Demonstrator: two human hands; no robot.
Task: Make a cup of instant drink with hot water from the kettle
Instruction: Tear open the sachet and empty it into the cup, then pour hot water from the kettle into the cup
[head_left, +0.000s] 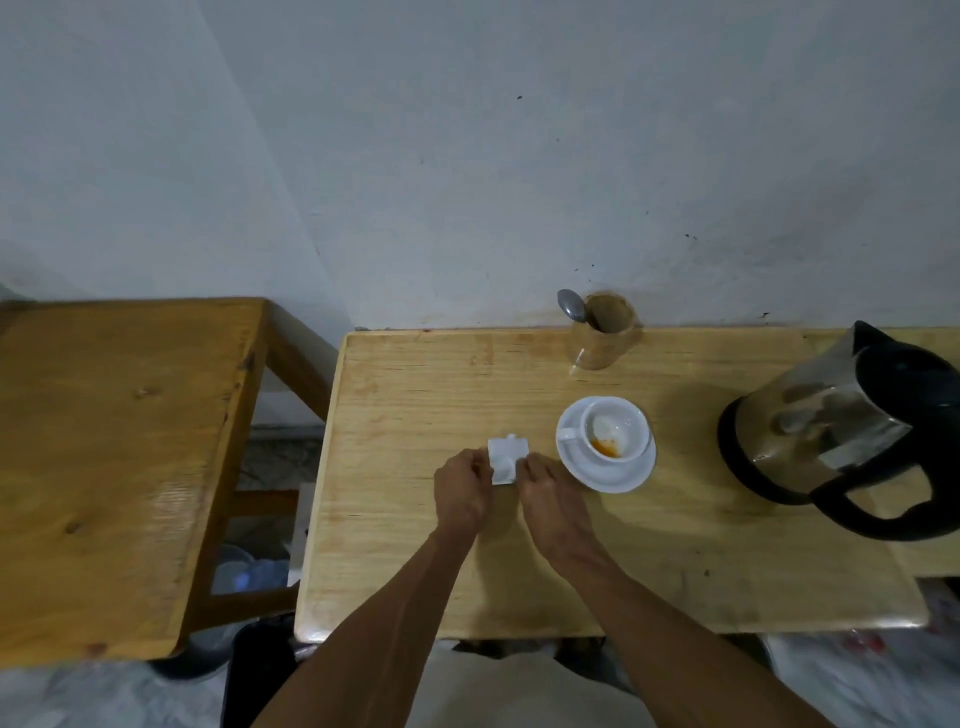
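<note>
A white cup (615, 427) stands on a white saucer (608, 470) at the middle of the light wooden table (415, 395). Inside the cup lie orange powder and a white patch. Just left of the saucer, my left hand (462, 488) and my right hand (545, 486) pinch a small white sachet (506, 460) from both sides, low over the table. A steel kettle (831, 431) with a black handle sits at the right. At the back, a spoon (574, 306) stands in a glass tumbler (605, 335).
A second, darker wooden table (119, 452) stands to the left across a gap. A pale wall rises right behind both tables. Bags and plastic lie on the floor below and to the right.
</note>
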